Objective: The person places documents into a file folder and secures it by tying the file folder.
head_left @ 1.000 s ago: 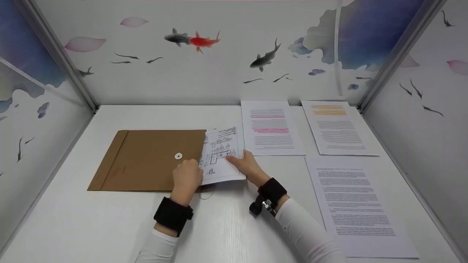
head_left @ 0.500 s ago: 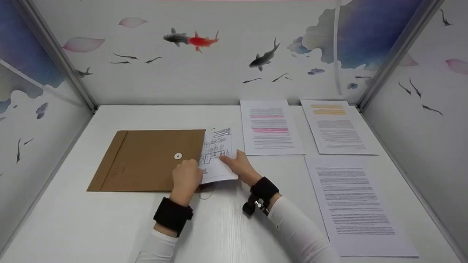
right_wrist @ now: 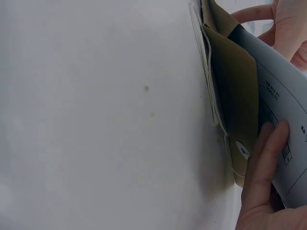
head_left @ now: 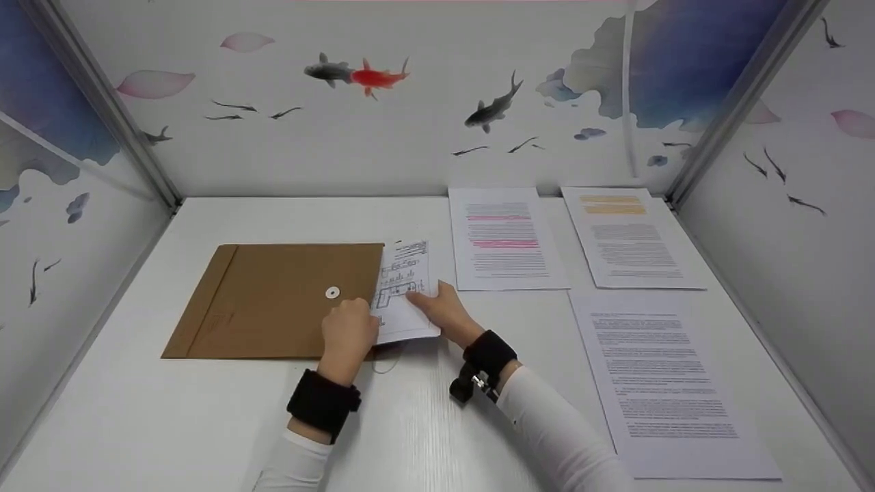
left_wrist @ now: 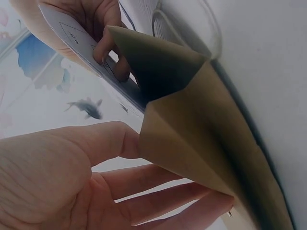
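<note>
A brown kraft document envelope (head_left: 280,301) with a white button lies on the table, its mouth facing right. My left hand (head_left: 348,324) grips the upper layer at the mouth's near corner; in the left wrist view the mouth gapes. Sheets of paper (head_left: 402,311) with printed line drawings are partly inside the envelope. My right hand (head_left: 446,311) holds their right edge, thumb on top and fingers underneath. From the right wrist, the fingers (right_wrist: 271,153) press the underside of the paper beside the envelope's lower flap (right_wrist: 235,72). The inserted part of the sheets is hidden.
Pink-highlighted pages (head_left: 507,266) lie behind the right hand. Farther right are orange-highlighted pages (head_left: 636,260) and, nearer, a larger text page (head_left: 673,383). A thin string (head_left: 388,365) trails from the envelope's mouth. Patterned walls (head_left: 260,150) enclose the table's back and sides.
My right hand has moved left with the sheets, and less of them shows outside the envelope. My left hand stays at the mouth.
</note>
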Motion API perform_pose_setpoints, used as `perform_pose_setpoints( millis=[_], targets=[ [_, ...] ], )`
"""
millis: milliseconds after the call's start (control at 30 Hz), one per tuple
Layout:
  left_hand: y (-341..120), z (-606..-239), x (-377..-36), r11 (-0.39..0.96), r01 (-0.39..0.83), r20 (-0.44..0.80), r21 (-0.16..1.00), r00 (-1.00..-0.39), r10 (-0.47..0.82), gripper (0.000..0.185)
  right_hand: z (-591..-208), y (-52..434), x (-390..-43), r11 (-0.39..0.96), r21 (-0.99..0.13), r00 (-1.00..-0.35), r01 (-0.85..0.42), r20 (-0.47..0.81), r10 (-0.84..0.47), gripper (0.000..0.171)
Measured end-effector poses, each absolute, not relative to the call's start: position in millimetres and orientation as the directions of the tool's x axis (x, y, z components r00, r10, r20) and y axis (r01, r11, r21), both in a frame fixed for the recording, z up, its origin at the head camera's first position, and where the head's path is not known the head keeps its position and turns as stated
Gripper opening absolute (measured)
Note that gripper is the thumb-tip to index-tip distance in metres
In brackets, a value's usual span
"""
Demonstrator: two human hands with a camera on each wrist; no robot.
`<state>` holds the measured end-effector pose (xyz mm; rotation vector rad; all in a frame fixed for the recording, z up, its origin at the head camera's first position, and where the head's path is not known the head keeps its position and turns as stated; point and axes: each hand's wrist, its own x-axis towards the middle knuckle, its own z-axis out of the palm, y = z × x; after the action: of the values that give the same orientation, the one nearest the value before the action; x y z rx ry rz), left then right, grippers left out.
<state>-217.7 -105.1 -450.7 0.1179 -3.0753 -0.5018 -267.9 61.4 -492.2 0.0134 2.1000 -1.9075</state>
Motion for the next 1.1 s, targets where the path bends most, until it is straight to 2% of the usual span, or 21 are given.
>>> perform_pose_setpoints(
  millis=[233,500,800,1100],
  targets=[
    [-105,-451,-218,0.943,-0.080,0.005,0.323,-0.996,-0.087,0.019,-490,63,-267,0.101,-0.965,-0.941,0.241,-0.258,-0.218,0.038],
    [-104,-454,-216,0.939,-0.063,0.053,0.339,-0.995,-0.086,0.013,-491,69,-264,0.117,-0.969,-0.944,0.216,-0.238,-0.228,0.039],
    [-103,-455,-217,0.943,-0.057,0.058,0.329,-0.995,-0.080,0.014,-487,85,-254,0.015,-0.961,-0.921,0.274,-0.267,-0.284,0.043],
    [-105,-455,-217,0.943,-0.061,0.039,0.328,-0.996,-0.078,0.014,-477,94,-245,0.048,-0.949,-0.900,0.311,-0.311,-0.305,0.046]
  ],
)
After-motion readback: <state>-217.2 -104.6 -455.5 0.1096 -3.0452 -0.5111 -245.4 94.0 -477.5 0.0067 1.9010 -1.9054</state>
